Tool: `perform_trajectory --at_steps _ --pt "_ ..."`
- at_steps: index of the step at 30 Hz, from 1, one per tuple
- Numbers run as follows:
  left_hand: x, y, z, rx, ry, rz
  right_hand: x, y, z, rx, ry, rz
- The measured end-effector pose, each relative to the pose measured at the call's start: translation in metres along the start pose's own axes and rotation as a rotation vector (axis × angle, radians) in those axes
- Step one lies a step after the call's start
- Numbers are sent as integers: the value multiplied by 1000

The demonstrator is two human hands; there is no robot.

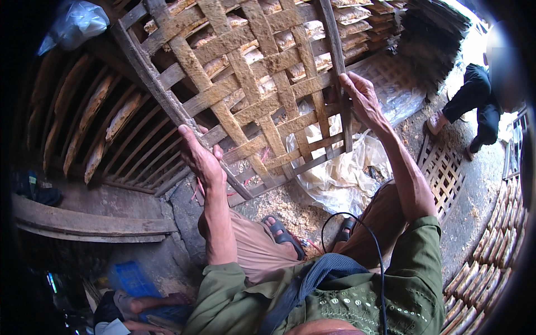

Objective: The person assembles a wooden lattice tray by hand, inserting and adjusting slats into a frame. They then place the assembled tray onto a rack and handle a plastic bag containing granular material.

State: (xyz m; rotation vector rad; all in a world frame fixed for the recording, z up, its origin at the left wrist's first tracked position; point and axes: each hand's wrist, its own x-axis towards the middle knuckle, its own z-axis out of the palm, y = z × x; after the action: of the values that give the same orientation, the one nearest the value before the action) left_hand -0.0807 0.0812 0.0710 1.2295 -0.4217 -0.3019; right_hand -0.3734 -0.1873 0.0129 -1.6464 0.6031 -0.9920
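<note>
You hold a woven bamboo lattice tray [245,84] up in front of you, tilted so its far edge leans away over a rack of stacked trays [346,28]. Your left hand [201,159] has its grip closed around the tray's left frame slat near the lower corner, fingers wrapped over the wood. Your right hand [363,100] clasps the right frame slat, thumb and fingers closed on it higher up. The lattice strips are crusted with pale brown residue. Below the tray, crumpled clear plastic sheeting [340,173] lies on the sawdust-strewn ground, just beyond your sandalled feet [282,231]. To your right another lattice tray [444,173] lies flat on the floor, and a person in dark clothes [474,100] stands well apart near the upper right.
</note>
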Motion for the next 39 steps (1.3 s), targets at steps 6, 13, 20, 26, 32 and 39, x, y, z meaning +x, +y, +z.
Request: perform_trajectory --at_steps 6,13,20,26,32,39 --pt "-8 -7 2 172 -51 149 2 -16 13 -31 138 -32" --pt "-13 -12 6 228 -89 165 0 -15 1 -6 63 -30" --pt "-13 -13 5 226 -65 156 2 -17 -1 -19 13 -22" --pt "-12 -11 8 247 -57 162 2 -9 -7 6 3 -85" --pt "-18 -7 8 253 -65 170 2 -13 0 -25 85 16" --pt "-9 -10 1 271 -38 181 -1 -19 3 113 32 -52"
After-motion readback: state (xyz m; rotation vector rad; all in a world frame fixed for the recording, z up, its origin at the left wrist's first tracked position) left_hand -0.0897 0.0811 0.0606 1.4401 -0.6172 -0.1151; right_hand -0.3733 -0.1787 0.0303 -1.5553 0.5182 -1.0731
